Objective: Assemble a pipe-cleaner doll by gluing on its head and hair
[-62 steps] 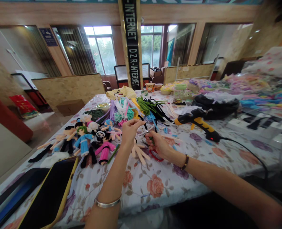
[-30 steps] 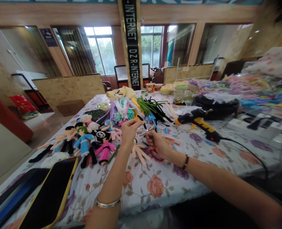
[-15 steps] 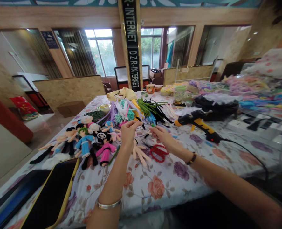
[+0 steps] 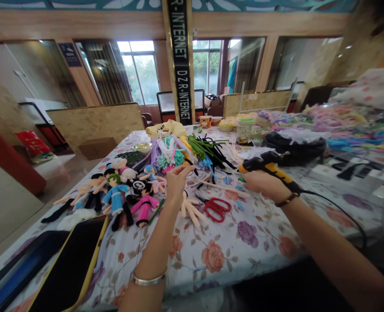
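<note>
My left hand [image 4: 178, 180] is pinched above the middle of the table, with a short curved black pipe cleaner [image 4: 195, 170] at its fingertips. My right hand [image 4: 265, 183] is beside the black and yellow glue gun [image 4: 255, 163], overlapping part of its handle in view. A small green piece [image 4: 241, 179] shows at the right fingertips. Red-handled scissors [image 4: 217, 209] lie between my forearms. Next to them is a bundle of skin-toned pipe cleaners [image 4: 192, 210]. Left of my left hand lie several pipe-cleaner dolls, one in pink [image 4: 143, 208] and one in blue [image 4: 115, 195].
Bunches of coloured pipe cleaners [image 4: 170, 154] lie behind my hands. A yellow-framed phone [image 4: 71, 264] is at the front left. A black bag [image 4: 292, 145] and a lidded jar [image 4: 244, 130] stand at the back right. The glue gun's cord [image 4: 337, 206] runs right.
My right hand has moved right, away from my left hand, to the glue gun, with the small green piece still at its fingertips. My left hand has stayed nearly in place.
</note>
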The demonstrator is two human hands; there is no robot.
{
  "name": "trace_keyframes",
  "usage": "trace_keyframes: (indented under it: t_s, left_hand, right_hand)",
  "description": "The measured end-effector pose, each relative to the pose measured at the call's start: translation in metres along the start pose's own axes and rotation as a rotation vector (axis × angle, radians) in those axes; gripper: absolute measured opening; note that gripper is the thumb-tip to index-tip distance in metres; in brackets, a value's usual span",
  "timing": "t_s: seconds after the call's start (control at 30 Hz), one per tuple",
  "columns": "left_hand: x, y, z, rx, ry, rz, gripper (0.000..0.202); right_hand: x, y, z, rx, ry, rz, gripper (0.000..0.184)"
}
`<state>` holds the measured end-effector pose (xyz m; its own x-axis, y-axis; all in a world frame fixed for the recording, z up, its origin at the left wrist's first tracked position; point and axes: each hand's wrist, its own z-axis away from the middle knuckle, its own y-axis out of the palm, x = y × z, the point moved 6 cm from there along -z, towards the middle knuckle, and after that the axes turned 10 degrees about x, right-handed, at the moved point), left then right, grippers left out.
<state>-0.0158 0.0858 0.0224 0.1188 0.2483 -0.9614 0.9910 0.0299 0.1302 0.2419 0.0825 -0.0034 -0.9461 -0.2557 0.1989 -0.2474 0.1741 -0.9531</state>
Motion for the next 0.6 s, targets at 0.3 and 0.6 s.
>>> trace_keyframes:
  t_s: [0.3, 0.6]
  left_hand:
    - [-0.001, 0.001, 0.002, 0.000, -0.020, 0.011, 0.013]
    - [-0.002, 0.001, 0.000, 0.021, 0.030, 0.013, 0.011]
  right_hand:
    - [0.012, 0.013, 0.003, 0.272, -0.055, 0.470, 0.023]
    - [0.063, 0.000, -0.002, 0.384, -0.137, 0.422, 0.030]
